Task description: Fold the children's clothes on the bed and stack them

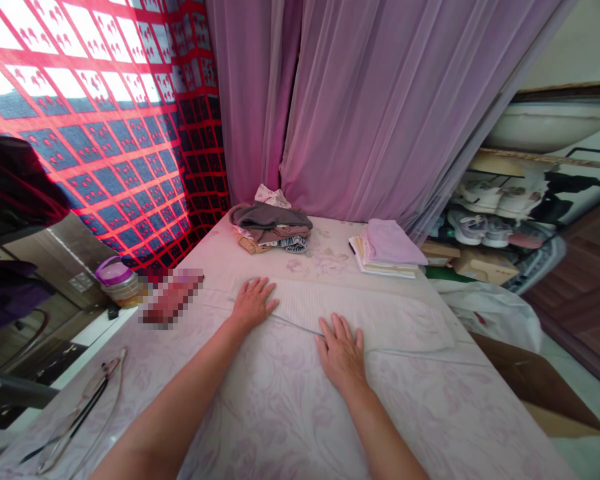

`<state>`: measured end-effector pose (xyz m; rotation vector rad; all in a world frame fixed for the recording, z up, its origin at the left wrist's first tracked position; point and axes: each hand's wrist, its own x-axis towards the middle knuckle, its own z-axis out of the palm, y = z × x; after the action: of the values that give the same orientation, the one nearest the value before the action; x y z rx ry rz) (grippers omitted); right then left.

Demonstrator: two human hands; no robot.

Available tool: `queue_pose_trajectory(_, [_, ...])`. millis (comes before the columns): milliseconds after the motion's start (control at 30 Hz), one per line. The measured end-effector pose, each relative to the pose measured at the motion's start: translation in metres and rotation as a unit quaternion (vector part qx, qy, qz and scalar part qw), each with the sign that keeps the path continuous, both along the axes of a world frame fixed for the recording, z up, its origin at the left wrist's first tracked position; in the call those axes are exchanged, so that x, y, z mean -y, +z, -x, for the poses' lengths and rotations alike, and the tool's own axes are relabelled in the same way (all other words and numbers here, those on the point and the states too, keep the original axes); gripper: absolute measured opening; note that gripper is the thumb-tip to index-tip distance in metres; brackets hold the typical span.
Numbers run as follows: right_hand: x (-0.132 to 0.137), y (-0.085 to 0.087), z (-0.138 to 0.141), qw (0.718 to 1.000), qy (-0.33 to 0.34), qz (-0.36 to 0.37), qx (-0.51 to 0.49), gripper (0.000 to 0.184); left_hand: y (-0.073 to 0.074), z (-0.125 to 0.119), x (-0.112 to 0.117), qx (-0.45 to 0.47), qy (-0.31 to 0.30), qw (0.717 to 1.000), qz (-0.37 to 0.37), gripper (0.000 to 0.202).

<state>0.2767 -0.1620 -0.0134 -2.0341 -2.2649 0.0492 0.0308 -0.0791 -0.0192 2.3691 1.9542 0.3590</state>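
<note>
My left hand (253,303) and my right hand (341,353) lie flat with fingers apart on a white ribbed cloth (365,313). The cloth is spread on a bed with a pale pink floral sheet (280,413), and its near edge runs under both hands. Neither hand grips anything. Beyond my left hand stands a pile of folded clothes (271,230), grey on top. Beyond my right hand, a folded lilac garment (390,243) rests on a stack of papers or booklets (380,263).
A pixelated object (173,298) lies on the bed's left side, and thin dark-framed items (75,417) lie at the lower left. A jar with a purple lid (115,280) stands beyond the left edge. Mauve curtains (380,100) hang behind; shoes (473,223) and cardboard (545,380) are right.
</note>
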Motion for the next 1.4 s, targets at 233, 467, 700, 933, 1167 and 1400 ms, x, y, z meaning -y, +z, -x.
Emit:
queue_pose_trajectory(233, [-0.001, 0.002, 0.002, 1.000, 0.001, 0.001, -0.005, 0.049, 0.008, 0.000, 0.000, 0.001, -0.003, 1.000, 0.030, 0.053])
queue_pose_trajectory(467, [-0.003, 0.001, -0.004, 1.000, 0.010, -0.019, -0.021, 0.044, 0.008, 0.003, 0.023, 0.081, -0.094, 0.985, -0.116, 0.031])
queue_pose_trajectory(700, [-0.073, 0.043, -0.002, 0.996, 0.030, -0.040, -0.069, 0.038, 0.012, -0.007, 0.043, 0.078, -0.198, 0.973, -0.088, 0.032])
queue_pose_trajectory(933, [-0.140, 0.042, 0.022, 0.996, 0.048, 0.029, -0.064, 0.038, 0.006, -0.004, 0.038, 0.102, -0.191, 0.973, -0.076, 0.030])
queue_pose_trajectory(1167, [-0.145, 0.031, 0.025, 0.998, 0.043, 0.019, -0.047, 0.029, 0.004, -0.004, 0.038, 0.116, -0.192, 0.972, -0.072, 0.031])
queue_pose_trajectory(1400, [-0.144, 0.027, 0.028, 0.999, 0.035, -0.018, -0.034, 0.031, 0.005, -0.005, 0.038, 0.116, -0.199, 0.969, -0.088, 0.032])
